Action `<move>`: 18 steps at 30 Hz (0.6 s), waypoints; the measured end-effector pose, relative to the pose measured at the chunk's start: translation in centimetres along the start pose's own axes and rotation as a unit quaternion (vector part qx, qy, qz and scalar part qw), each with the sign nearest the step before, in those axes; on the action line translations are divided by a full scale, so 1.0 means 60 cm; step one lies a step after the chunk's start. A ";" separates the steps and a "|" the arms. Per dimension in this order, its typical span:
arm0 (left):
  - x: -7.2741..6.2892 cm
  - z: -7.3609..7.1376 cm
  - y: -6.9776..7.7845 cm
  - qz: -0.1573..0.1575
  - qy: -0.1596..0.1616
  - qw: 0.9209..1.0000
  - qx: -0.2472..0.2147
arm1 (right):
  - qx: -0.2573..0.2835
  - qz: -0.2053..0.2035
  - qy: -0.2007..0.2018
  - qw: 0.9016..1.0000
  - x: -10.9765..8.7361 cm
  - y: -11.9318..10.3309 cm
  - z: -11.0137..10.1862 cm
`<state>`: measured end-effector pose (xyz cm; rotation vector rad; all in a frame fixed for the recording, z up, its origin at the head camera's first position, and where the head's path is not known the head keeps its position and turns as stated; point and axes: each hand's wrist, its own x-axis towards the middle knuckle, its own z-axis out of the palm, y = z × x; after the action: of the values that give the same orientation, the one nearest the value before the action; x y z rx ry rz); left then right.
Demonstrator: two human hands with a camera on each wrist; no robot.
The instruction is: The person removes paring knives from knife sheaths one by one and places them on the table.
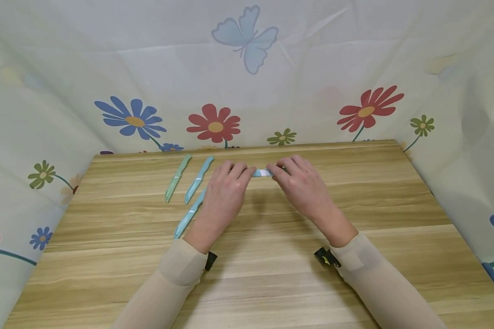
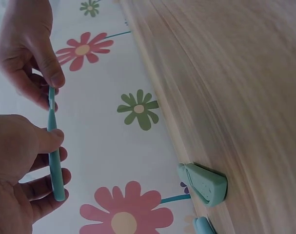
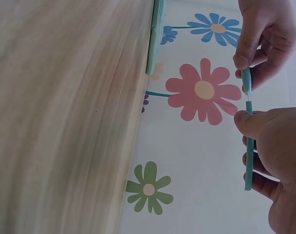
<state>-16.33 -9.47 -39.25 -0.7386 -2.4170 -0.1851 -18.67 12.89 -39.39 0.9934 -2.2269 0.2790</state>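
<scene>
Between both hands, above the far part of the table, a small light-blue paring knife (image 1: pixel 265 172) is held level. My left hand (image 1: pixel 226 189) pinches its handle (image 2: pixel 56 175) between thumb and fingers. The right hand (image 1: pixel 302 185) grips the sheath (image 3: pixel 249 146) in the same way. A short bright stretch of blade shows between handle and sheath; the rest is hidden. Left of my left hand lie a green sheathed knife (image 1: pixel 178 179), a blue sheathed knife (image 1: pixel 199 180) and, nearer, another blue knife (image 1: pixel 188 218), partly covered by that hand.
The wood-grain table (image 1: pixel 263 283) ends at the back against a white curtain (image 1: pixel 304 105) printed with flowers and a butterfly. More curtain hangs along both sides. Small black devices sit at the left wrist (image 1: pixel 211 260) and right wrist (image 1: pixel 327 257).
</scene>
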 end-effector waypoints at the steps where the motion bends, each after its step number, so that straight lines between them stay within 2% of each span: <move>1: 0.000 0.000 0.000 0.000 -0.001 1.000 0.001 | 0.001 0.001 0.000 1.000 0.000 0.000 0.000; 18: 0.000 -0.003 -0.004 -0.011 -0.014 1.000 0.004 | 0.010 0.009 -0.011 1.000 -0.002 0.005 0.002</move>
<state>-16.39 -9.73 -39.06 -0.7160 -2.4505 -0.1741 -18.90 13.12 -39.52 0.9911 -2.2584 0.3013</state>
